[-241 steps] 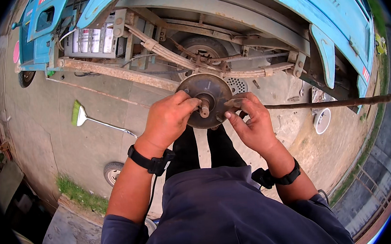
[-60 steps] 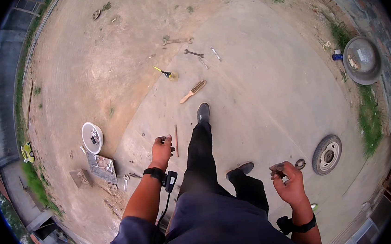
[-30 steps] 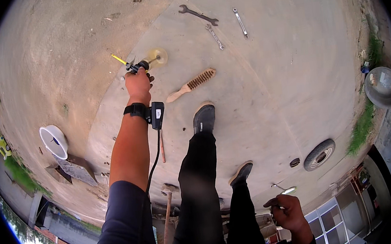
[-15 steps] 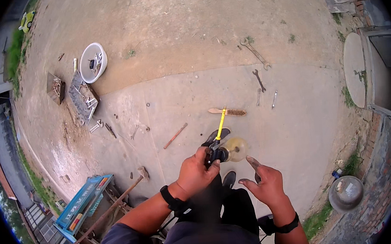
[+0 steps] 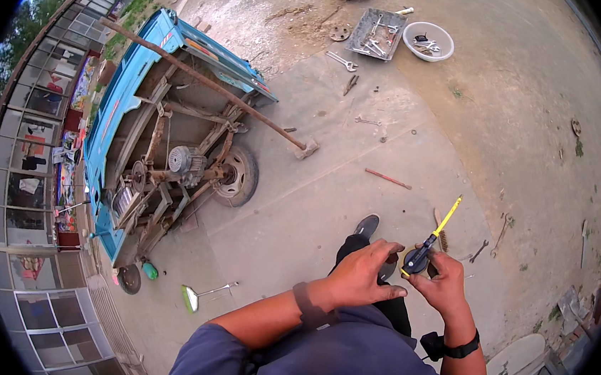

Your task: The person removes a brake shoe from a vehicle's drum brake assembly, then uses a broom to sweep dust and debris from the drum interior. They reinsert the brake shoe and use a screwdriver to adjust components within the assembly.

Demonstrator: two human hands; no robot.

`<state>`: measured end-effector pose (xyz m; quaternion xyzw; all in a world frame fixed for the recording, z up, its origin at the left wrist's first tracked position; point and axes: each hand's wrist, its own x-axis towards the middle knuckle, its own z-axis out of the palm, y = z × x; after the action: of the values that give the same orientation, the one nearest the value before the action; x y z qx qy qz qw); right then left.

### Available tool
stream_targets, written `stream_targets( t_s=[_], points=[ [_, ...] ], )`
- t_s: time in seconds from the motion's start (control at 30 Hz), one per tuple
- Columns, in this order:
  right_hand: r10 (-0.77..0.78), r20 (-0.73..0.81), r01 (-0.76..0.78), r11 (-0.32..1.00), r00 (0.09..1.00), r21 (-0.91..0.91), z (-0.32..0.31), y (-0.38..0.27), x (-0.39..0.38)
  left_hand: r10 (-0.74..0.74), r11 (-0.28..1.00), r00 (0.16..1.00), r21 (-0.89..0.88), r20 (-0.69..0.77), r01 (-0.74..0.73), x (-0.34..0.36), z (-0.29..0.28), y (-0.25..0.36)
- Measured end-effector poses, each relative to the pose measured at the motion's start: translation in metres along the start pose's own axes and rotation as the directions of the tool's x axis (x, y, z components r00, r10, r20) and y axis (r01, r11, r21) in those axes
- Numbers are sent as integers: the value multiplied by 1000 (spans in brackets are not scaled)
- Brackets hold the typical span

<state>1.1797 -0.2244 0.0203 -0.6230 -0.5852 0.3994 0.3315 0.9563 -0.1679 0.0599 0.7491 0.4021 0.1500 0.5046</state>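
Note:
My right hand [image 5: 443, 286] is closed round the black body of an oil can [image 5: 414, 259], whose yellow spout points up and to the right. To the left, my left hand [image 5: 365, 275] is held with thumb and fingers apart and nothing between them. Its fingertips are close to the can. Below on the ground, partly behind the spout, lies a wooden-handled wire brush [image 5: 443, 238]. Open-ended wrenches [image 5: 478, 251] lie to the right of it. A reddish rod [image 5: 388, 179] is on the concrete farther ahead.
A blue cart [image 5: 105, 137] is tipped over at the left, showing its wheel [image 5: 239, 178] and motor [image 5: 185, 162]. A long-handled sledgehammer [image 5: 236, 102] leans across it. Ahead are a tool tray [image 5: 352, 42] and a white basin [image 5: 449, 44]. A broom [image 5: 191, 298] lies at left.
The view has swung left, bringing the cart fully into sight. The oil can has passed from my left hand to my right. My left hand has let go and opened.

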Motion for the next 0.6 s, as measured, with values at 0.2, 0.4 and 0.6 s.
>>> stream_targets(
  t_s=[0.2, 0.4, 0.6],
  points=[
    [-301, 352, 325, 946, 886, -10, 89, -91, 31, -104, 993, 950, -93, -294, 80, -114, -56, -26],
    [-419, 518, 475, 879, 746, 26, 190, -176, 60, -237, 969, 834, -179, -498, 169, -203, -115, -63],
    [-431, 618, 551, 835, 657, -3, 301, -254, 80, -299, 954, 738, -208, -604, 216, -277, -195, -108]
  ],
)
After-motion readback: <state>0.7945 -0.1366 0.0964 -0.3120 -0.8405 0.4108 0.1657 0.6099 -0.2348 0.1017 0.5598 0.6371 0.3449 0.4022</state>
